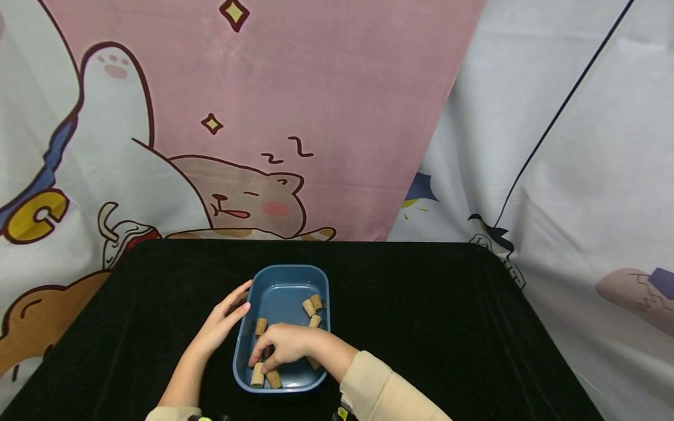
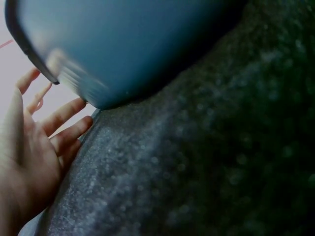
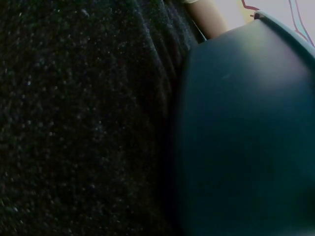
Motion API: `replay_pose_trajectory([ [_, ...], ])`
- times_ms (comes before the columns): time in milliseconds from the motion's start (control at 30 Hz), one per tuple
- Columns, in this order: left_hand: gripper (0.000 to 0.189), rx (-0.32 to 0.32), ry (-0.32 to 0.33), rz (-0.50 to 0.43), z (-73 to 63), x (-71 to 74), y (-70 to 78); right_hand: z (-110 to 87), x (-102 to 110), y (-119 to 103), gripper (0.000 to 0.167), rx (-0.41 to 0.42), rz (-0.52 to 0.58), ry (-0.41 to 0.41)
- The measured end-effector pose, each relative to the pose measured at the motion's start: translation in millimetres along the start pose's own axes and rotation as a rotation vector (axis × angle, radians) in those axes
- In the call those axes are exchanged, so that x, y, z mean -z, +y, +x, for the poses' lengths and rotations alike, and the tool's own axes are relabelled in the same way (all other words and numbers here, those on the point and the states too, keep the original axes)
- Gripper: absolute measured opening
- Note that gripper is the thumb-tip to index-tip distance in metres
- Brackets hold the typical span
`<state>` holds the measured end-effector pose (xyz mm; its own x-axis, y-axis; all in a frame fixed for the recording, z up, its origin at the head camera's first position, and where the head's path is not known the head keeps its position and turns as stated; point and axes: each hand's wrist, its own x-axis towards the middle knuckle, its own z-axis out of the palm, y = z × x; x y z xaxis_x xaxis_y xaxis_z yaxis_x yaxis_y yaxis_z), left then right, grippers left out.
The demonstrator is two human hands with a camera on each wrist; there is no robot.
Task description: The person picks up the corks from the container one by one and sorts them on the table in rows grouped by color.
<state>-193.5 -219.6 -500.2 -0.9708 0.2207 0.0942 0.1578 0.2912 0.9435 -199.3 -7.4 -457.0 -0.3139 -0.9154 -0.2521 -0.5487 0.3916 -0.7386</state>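
Note:
A blue rectangular tray [image 1: 291,279] holds several short tan corks. Inside its near left part, my right hand [image 1: 286,344] reaches down with bent fingers. Its thumb and index fingertip lie on either side of a cork [image 1: 257,375], pinching it near its top end. A second cork [image 1: 274,379] lies just right of it, and another cork [image 1: 261,326] rests by the left wall behind the hand. My left hand [image 1: 223,321] rests at the tray's left rim, fingers extended. In the left wrist view, the left hand's fingers [image 2: 64,115] reach up beside the tray's outer wall [image 2: 123,54].
More corks [image 1: 308,307] lie along the tray's right side, one partly hidden under the right forearm. A black cloth [image 1: 421,316] covers the table. Behind it hangs a printed curtain [image 1: 342,117]. The tray's outer wall [image 3: 246,128] fills much of the right wrist view.

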Motion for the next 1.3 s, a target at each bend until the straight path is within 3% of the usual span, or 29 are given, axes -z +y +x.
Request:
replay_pose_trajectory([
  [300, 0.05, -0.017, -0.014, -0.012, -0.1, 1.3, -1.6, -0.4, -0.5, -0.5, 0.019, -0.021, 0.018, -0.005],
  [633, 0.05, -0.024, -0.017, -0.011, -0.6, 1.6, -2.4, -5.5, 0.6, -1.4, 0.015, 0.021, 0.028, 0.015],
  [1067, 0.051, -0.027, -0.019, -0.016, 0.4, 1.4, -1.5, -22.3, 4.8, -0.3, 0.015, 0.108, -0.007, 0.308],
  [1300, 0.051, -0.027, -0.011, -0.011, -0.3, 1.1, -1.4, -33.9, 3.5, -4.9, 0.019, 0.076, 0.069, 0.51],
])
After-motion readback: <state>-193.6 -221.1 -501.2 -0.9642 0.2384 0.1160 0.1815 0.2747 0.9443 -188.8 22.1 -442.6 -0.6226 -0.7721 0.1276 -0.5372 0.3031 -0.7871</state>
